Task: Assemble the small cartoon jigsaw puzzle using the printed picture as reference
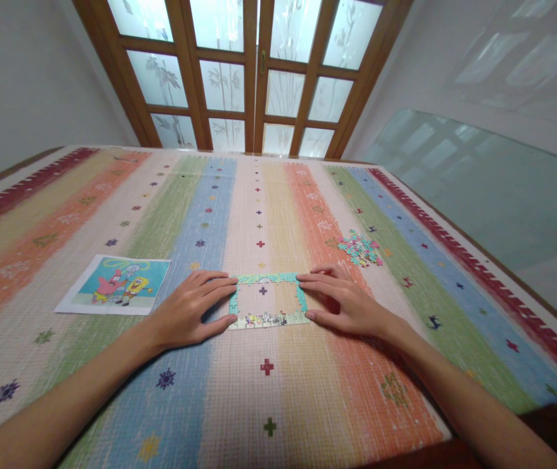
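Note:
A small jigsaw frame [267, 280], only its border joined and its middle hollow, lies on a striped cloth in front of me. My left hand [191, 309] rests flat on the cloth with its fingertips touching the frame's left edge. My right hand [344, 301] lies flat too, fingers stretched out against the frame's right edge. Neither hand holds anything. A heap of loose puzzle pieces [360, 249] sits a little beyond my right hand.
A printed cartoon picture [116, 284] lies on the cloth left of my left hand. The striped tablecloth [239, 202] covers the whole table. Wooden glazed doors [253, 71] stand behind the far edge. The table's right edge [517, 280] runs diagonally.

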